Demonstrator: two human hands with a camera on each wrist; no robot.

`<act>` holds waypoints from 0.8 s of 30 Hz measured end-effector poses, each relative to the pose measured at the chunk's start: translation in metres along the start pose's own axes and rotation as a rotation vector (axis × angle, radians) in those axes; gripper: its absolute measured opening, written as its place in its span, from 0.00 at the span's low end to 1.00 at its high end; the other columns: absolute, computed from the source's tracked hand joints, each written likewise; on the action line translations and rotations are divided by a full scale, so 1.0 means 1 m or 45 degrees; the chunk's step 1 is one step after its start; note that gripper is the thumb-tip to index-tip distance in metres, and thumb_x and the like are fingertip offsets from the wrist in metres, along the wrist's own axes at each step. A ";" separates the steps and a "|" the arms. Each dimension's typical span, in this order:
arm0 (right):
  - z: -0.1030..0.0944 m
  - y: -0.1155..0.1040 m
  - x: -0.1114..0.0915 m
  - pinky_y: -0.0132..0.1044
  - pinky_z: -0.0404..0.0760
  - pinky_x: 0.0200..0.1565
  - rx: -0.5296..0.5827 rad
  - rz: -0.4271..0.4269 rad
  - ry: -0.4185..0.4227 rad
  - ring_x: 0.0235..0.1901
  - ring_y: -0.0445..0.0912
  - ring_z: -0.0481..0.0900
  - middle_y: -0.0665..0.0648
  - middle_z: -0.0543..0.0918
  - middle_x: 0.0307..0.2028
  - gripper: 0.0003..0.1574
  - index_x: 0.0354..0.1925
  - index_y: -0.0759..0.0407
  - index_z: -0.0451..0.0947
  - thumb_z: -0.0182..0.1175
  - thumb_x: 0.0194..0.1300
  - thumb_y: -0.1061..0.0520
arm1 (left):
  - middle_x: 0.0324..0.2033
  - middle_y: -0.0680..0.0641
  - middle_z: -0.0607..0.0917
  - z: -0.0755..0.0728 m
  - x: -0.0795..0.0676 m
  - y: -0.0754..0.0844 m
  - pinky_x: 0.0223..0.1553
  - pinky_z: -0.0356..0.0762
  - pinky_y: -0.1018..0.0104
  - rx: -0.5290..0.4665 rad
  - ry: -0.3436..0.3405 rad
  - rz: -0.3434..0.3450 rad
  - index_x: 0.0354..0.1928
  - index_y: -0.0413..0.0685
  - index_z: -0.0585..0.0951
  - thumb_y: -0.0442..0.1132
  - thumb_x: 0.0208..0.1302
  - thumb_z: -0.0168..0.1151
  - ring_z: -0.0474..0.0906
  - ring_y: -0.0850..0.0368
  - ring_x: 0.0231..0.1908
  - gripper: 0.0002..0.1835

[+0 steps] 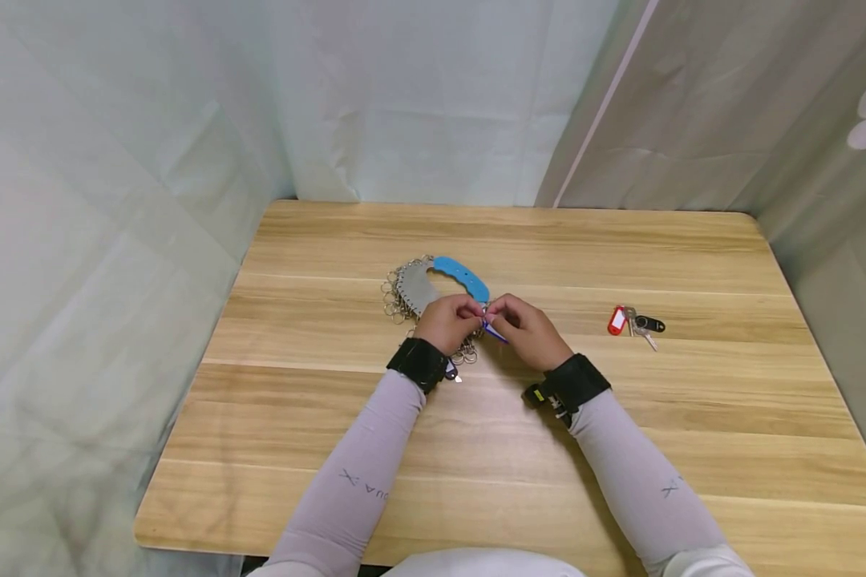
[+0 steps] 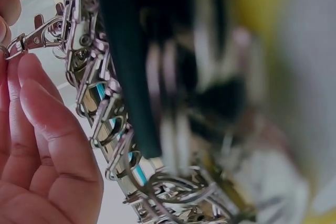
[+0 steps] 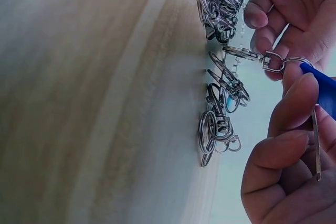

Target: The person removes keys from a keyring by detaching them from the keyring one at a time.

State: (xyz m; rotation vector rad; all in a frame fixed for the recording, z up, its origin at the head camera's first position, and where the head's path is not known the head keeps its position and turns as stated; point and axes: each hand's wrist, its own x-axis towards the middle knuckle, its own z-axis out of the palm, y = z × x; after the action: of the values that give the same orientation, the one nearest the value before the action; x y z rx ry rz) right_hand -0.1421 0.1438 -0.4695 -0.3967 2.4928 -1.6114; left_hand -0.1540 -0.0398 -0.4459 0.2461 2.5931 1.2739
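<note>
A large key ring holder has a grey curved metal plate [image 1: 417, 287] and a blue handle [image 1: 463, 275]. Metal swivel clasps with split rings [image 3: 220, 3] hang in a row along its edge. My left hand [image 1: 449, 322] pinches one swivel clasp [image 3: 262, 59] by its ring end, near the handle's lower end. Right beside it, my right hand [image 1: 528, 330] grips a blue key tag [image 3: 326, 90], with a key [image 3: 317, 145] hanging between the fingers. The clasp and the tag's ring meet at the fingertips. The left hand covers part of the plate.
A red key tag [image 1: 617, 320] and a black key tag [image 1: 650, 324] lie with their keys on the wooden table [image 1: 693, 433], to the right. By the left wrist a dark tag [image 1: 451, 371] with a white label shows. Curtains [image 1: 440, 96] stand behind the table.
</note>
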 end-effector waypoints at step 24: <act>0.000 -0.001 0.000 0.33 0.77 0.36 0.023 0.037 -0.006 0.30 0.43 0.78 0.56 0.83 0.35 0.08 0.45 0.56 0.79 0.56 0.76 0.54 | 0.36 0.49 0.90 0.000 0.002 -0.002 0.43 0.78 0.68 0.051 0.010 0.069 0.39 0.47 0.87 0.35 0.65 0.67 0.84 0.58 0.37 0.03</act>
State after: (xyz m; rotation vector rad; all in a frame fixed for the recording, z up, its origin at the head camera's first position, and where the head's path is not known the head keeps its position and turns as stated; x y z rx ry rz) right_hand -0.1418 0.1435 -0.4684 -0.3602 2.4671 -1.6191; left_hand -0.1562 -0.0402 -0.4477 0.3209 2.6382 1.2435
